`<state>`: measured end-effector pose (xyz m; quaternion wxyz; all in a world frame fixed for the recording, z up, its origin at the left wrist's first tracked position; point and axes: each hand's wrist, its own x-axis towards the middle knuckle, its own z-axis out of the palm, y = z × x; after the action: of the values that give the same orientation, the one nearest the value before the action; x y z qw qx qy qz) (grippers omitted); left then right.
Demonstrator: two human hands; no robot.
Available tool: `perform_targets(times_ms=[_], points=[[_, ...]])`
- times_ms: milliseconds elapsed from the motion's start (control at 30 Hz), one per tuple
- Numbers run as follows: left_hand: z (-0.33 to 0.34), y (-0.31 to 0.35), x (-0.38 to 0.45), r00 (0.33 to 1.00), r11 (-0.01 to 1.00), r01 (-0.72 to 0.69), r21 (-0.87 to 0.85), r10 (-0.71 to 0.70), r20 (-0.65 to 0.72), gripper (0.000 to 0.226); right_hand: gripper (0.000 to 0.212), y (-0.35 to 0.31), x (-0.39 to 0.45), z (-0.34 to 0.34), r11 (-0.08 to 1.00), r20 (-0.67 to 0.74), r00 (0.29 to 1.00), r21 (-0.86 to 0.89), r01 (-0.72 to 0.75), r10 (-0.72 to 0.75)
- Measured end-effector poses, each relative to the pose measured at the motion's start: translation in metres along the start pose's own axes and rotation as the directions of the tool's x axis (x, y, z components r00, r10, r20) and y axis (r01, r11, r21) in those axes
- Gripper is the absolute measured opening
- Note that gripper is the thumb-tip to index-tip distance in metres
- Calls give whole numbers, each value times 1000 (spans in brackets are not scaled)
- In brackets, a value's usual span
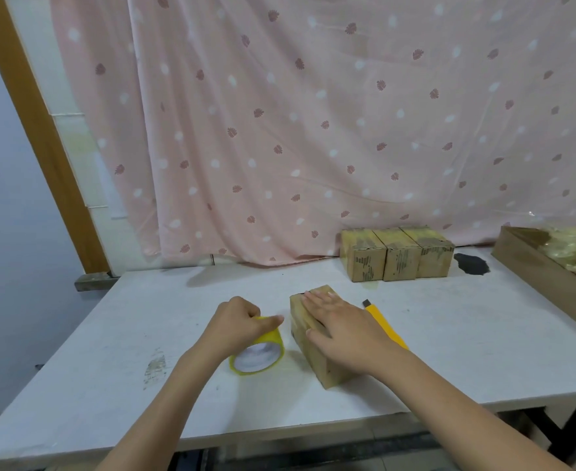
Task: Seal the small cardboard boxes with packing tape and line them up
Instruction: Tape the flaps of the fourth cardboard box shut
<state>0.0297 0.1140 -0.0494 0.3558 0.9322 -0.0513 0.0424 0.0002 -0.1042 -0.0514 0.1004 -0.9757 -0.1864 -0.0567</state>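
Right hand point(339, 326) lies flat, fingers straight and together, on the cardboard box point(315, 348) at table centre. Left hand point(242, 322) grips the yellow tape roll point(259, 355) just beside. Any drawn strip is indistinct; a pull could slide the box.

Matt white table point(450, 351), tape-glossed cardboard box point(308, 348), glossy yellow tape roll point(273, 338), soft printed cloth curtain point(314, 130).

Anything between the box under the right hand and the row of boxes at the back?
Nothing visible. Bare table lies between the box under the right hand and the row of three boxes. The yellow knife lies beside the box, right of that path; the left hand holds the tape roll off to the left.
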Motion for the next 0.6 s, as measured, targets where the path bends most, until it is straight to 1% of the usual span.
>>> perform_targets(times_ms=[167,267,333,433,600], points=[[4,-6,-3,998,996,62,61,-60,-30,72,66,2,2,3,1000,4,1000,23,-13,13],[4,-2,-1,997,994,80,73,-80,-10,72,65,2,3,5,999,-4,1000,45,-28,28],[5,-1,2,996,992,86,89,-87,5,72,61,2,6,5,994,-17,998,98,-50,52],[7,2,4,995,986,95,138,-98,16,70,50,3,9,4,973,-18,995,211,-91,97],[11,14,9,988,962,134,237,-148,45,63,44,4,8,4,969,-68,991,228,-97,115]])
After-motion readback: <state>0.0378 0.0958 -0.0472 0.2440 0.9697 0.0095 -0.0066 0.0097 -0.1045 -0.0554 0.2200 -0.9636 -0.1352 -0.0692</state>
